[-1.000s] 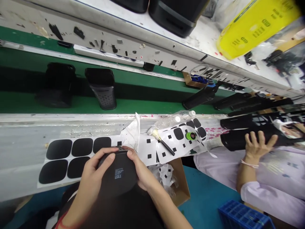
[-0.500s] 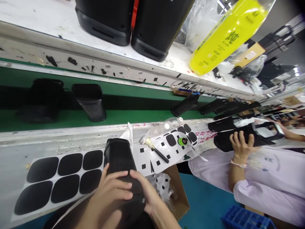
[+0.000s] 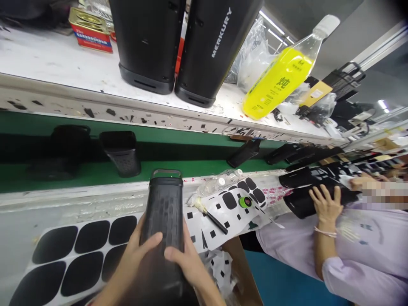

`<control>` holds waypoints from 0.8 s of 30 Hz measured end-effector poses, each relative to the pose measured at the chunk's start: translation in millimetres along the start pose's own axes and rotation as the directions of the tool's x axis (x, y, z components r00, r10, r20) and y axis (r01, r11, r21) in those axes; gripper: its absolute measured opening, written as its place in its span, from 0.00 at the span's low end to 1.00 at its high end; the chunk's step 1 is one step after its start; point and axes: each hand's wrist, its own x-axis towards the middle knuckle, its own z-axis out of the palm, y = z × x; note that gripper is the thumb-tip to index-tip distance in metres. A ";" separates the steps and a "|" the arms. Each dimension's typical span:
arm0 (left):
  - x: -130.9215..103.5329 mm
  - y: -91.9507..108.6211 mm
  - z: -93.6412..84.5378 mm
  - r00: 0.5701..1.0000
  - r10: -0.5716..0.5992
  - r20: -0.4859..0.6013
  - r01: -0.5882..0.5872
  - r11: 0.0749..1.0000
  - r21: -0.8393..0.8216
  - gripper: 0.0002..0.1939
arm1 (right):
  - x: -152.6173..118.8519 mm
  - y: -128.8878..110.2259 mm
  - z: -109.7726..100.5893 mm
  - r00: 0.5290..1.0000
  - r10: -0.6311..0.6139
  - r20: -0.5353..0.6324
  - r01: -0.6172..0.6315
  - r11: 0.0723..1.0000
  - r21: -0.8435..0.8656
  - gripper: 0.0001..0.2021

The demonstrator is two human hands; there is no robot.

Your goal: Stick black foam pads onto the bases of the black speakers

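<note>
Left hand (image 3: 135,255) and right hand (image 3: 188,257) clamp the black housing (image 3: 162,212) from opposite sides; long axis forward, looped end (image 3: 166,182) facing the green surface (image 3: 204,167).

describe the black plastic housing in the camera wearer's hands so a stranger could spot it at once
From the long white shelf, look down past the green strip to the bottom centre. There the wearer's left hand and right hand grip a black plastic housing. Unlike the black housings on the strip, it is in both hands, a thin loop handle topping it.
</note>
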 end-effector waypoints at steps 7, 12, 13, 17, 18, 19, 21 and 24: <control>7.4 -19.8 -7.4 0.887 0.462 -0.001 -0.287 0.555 0.781 0.48 | 48.6 11.1 -3.6 0.982 -0.166 -0.087 0.164 0.986 -0.031 0.56; -6.1 -17.7 -18.0 0.830 0.556 0.034 -0.437 0.613 0.658 0.37 | 63.1 10.6 -9.1 0.989 -0.080 -0.126 0.100 0.982 0.161 0.37; -7.1 -17.2 -17.3 0.849 0.528 -0.002 -0.433 0.698 0.570 0.42 | 62.7 7.5 -11.3 0.993 -0.073 -0.090 0.089 0.979 0.183 0.38; -5.8 -15.8 -7.1 0.939 0.344 -0.017 -0.333 0.919 0.214 0.55 | 55.7 -5.6 -12.2 0.997 -0.077 0.021 0.070 0.969 0.238 0.34; -4.4 -14.5 -4.6 0.947 0.320 -0.025 -0.309 0.930 0.199 0.52 | 53.2 -8.0 -10.6 0.996 -0.093 0.006 0.089 0.973 0.213 0.33; -2.6 -12.4 -2.8 0.952 0.303 -0.049 -0.285 0.931 0.227 0.49 | 50.7 -9.8 -8.7 0.993 -0.116 -0.030 0.119 0.980 0.160 0.32; 2.9 -6.6 -1.8 0.957 0.274 -0.093 -0.229 0.914 0.335 0.47 | 45.9 -10.8 -4.6 0.975 -0.175 -0.139 0.175 0.984 -0.013 0.31; 12.8 3.4 -5.6 0.970 0.209 -0.120 -0.121 0.854 0.507 0.47 | 42.4 -5.2 1.0 0.936 -0.252 -0.244 0.213 0.961 -0.175 0.41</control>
